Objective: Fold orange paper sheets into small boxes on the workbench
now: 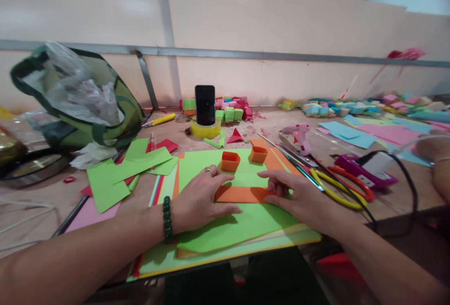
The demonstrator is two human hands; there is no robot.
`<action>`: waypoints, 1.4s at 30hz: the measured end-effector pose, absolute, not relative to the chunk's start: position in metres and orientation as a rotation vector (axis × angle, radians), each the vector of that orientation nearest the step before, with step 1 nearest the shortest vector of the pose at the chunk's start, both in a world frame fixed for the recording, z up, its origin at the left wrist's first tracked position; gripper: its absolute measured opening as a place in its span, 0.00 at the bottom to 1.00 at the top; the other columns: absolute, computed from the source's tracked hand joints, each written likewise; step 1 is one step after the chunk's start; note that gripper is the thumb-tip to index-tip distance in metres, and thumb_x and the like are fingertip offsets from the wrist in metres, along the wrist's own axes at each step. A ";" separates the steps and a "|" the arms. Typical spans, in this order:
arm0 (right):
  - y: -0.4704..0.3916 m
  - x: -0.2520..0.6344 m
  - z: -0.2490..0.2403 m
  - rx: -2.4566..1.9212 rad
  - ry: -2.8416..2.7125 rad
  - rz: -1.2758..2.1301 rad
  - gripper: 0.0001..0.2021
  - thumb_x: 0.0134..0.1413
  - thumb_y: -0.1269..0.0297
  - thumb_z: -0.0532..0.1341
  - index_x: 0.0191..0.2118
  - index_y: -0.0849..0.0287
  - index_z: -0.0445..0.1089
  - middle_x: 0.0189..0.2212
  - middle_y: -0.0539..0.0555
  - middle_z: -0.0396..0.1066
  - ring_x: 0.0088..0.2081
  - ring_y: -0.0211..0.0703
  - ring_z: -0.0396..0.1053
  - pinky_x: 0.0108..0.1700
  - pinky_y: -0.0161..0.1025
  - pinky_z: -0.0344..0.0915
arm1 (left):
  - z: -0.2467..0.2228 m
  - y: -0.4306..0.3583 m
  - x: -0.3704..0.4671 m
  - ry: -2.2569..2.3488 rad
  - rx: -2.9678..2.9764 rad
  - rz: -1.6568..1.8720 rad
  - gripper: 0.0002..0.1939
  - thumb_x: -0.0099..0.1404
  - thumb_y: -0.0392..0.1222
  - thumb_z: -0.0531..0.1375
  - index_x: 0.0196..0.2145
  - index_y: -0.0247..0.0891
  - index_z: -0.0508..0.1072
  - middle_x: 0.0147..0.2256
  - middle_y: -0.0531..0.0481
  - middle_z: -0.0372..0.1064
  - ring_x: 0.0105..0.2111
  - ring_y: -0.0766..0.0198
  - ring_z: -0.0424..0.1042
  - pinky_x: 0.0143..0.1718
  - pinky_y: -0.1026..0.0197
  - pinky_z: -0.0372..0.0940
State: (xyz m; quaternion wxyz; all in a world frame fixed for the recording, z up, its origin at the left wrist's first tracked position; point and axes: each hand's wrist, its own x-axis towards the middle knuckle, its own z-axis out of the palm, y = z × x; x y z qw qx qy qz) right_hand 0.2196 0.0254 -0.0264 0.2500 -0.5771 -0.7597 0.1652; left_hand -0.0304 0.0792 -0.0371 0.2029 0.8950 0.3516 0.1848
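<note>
An orange paper strip [242, 195] lies flat across a bright green sheet [225, 230] on top of a paper stack. My left hand [202, 195], with a ring and a green bead bracelet, rests palm down at the strip's left end; its thumb and index finger are spread. At the right end is my right hand [293, 192], index finger stretched out and thumb apart, touching the strip, the other fingers curled. Just beyond the hands stand two small folded orange paper boxes, a left box [230, 161] and a right box [258, 154].
A phone [205, 105] stands upright in a yellow tape roll [206, 130]. To the right lie a pink glue gun [301, 138], yellow-handled scissors [337, 190] and a purple power strip [369, 174] with cables. Green paper pieces [140, 167] and a bag [105, 89] are left. Another person's arm [441, 164] shows far right.
</note>
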 end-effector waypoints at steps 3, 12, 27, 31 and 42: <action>0.024 0.217 -0.030 -1.457 -2.054 0.372 0.14 0.54 0.68 0.61 0.47 0.58 0.71 0.25 0.49 0.69 0.26 0.36 0.68 0.29 0.33 0.67 | -0.038 0.079 -0.031 0.983 2.511 0.589 0.30 0.56 0.55 0.65 0.52 0.37 0.70 0.44 0.41 0.64 0.44 0.53 0.65 0.46 0.51 0.64; 0.014 0.220 -0.033 -0.939 -2.208 -0.283 0.10 0.55 0.76 0.59 0.40 0.56 0.73 0.30 0.54 0.72 0.33 0.40 0.69 0.35 0.36 0.68 | -0.038 0.072 -0.035 0.694 2.761 0.935 0.12 0.64 0.37 0.58 0.46 0.37 0.72 0.33 0.47 0.67 0.34 0.60 0.65 0.37 0.56 0.62; -0.010 0.221 -0.043 -0.987 -2.355 -0.023 0.18 0.59 0.77 0.54 0.52 0.55 0.67 0.40 0.54 0.77 0.43 0.41 0.73 0.44 0.36 0.73 | -0.033 0.052 -0.036 0.429 3.151 0.639 0.11 0.68 0.34 0.52 0.33 0.37 0.73 0.28 0.51 0.69 0.26 0.63 0.61 0.26 0.59 0.55; -0.008 0.216 -0.036 -0.992 -2.334 0.124 0.11 0.60 0.74 0.57 0.44 0.56 0.73 0.36 0.55 0.76 0.39 0.41 0.71 0.39 0.36 0.72 | -0.031 0.044 -0.039 0.612 2.981 0.513 0.13 0.69 0.41 0.52 0.30 0.37 0.74 0.27 0.50 0.67 0.27 0.63 0.62 0.27 0.60 0.57; -0.012 0.214 -0.033 -1.349 -2.050 0.493 0.08 0.59 0.67 0.58 0.32 0.57 0.73 0.33 0.55 0.74 0.37 0.42 0.72 0.39 0.37 0.70 | -0.023 0.050 -0.050 0.952 2.378 0.305 0.14 0.68 0.45 0.53 0.31 0.41 0.75 0.29 0.53 0.72 0.29 0.67 0.67 0.32 0.64 0.61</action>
